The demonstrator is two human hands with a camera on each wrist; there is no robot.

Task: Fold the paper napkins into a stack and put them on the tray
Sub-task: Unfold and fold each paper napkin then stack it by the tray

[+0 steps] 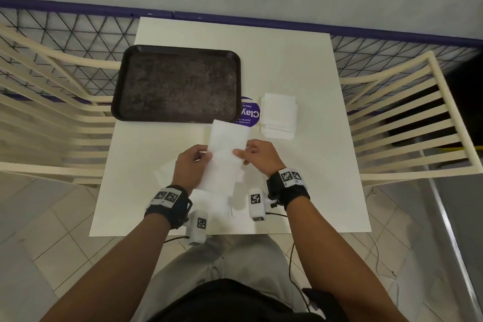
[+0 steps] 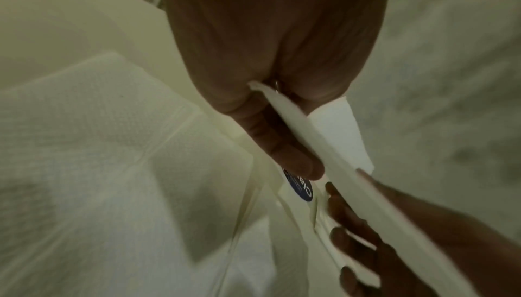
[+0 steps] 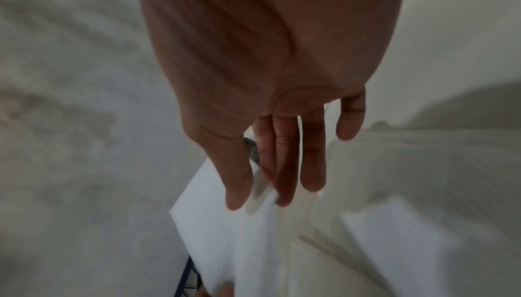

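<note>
Napkin hangs between my two hands at the middle of the head view, a long white strip held above the table, its far end reaching toward the lower right corner of the tray. My left hand pinches its left edge, fingers and thumb curled onto the paper; in the left wrist view the napkin runs edge-on from my left hand down to the lower right, where my right hand meets it. My right hand pinches the right edge, thumb on top; in the right wrist view my thumb and fingers close on the napkin, with the little finger standing apart.

Folded stack sits right of centre in the head view, just beside a round purple sticker that the tray's lower right corner partly covers. The tray is dark and speckled, lying in the upper left part of the table with no paper on it. More loose napkins lie on the table under my wrists, at the lower middle of the frame; the same sheets fill the left side of the left wrist view. Cream slatted chairs stand to either side of the table. Both wrist views are blurred
</note>
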